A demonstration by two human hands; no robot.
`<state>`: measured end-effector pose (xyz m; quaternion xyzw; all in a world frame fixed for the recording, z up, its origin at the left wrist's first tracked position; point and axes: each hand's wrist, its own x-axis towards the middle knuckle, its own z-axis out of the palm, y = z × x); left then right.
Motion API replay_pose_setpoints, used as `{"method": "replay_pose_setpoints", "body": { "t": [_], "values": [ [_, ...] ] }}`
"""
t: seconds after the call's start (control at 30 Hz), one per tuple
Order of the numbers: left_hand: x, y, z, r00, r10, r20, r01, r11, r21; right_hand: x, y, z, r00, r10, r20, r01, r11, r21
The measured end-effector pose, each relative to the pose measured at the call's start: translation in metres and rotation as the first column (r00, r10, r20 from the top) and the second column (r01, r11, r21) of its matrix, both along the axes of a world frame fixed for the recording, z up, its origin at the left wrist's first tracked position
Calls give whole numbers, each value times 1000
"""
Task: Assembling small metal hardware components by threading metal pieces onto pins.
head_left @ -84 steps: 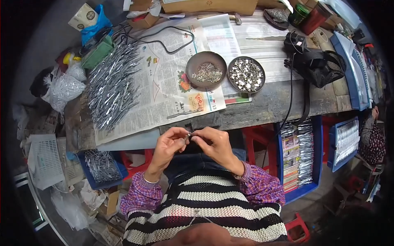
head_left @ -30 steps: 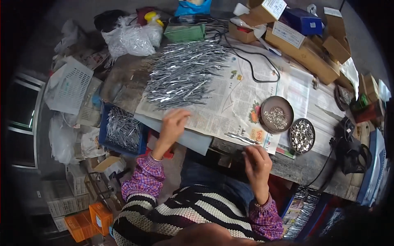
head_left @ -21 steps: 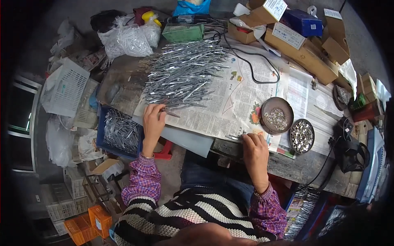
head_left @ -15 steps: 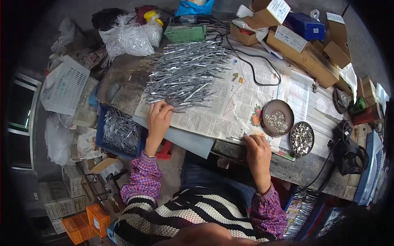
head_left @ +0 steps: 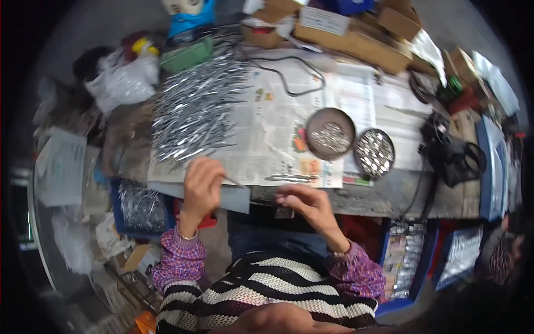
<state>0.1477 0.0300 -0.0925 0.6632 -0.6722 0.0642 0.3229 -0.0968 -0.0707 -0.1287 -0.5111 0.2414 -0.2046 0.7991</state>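
head view: left hand pinches slim grey metal strip, end jutting right; right hand half-curled, cannot tell if gripping. heaped silver metal strips beyond left hand, loose silver strips beyond right hand. slim strip could drop past worn wooden surface if pinch slackens.

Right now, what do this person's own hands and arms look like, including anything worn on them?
The left hand and right hand are bare, without gloves. Purplish checked sleeves with gathered cuffs cover the forearms, meeting a black-and-cream striped knit top. A thin, light band circles the left wrist; blur hides finer detail.
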Motion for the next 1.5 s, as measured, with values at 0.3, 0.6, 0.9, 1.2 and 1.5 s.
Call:
{"method": "replay_pose_setpoints", "body": {
  "t": [0.3, 0.6, 0.9, 1.2, 1.5],
  "values": [
    [-77, -96, -2, 896, -404, -185, 425, 901, 88, -37, 16, -27, 990, -117, 81, 51, 823, 566],
    [-113, -182, -31, 905, -417, -88, 424, 864, 271, -65, 35, -26, 989, -133, 66, 102, 929, 355],
    [-112, -189, -42, 888, -439, -135, 459, 865, 203, -73, 39, -38, 975, -208, 72, 176, 934, 312],
    [-108, -183, -33, 899, -315, -304, 378, 909, 175, -72, 38, -42, 956, -284, 70, 243, 905, 349],
    [-113, -130, -19, 504, -116, -856, 496, 851, 176, -79, 34, -36, 932, -357, 72, 298, 862, 410]
  ]
}}
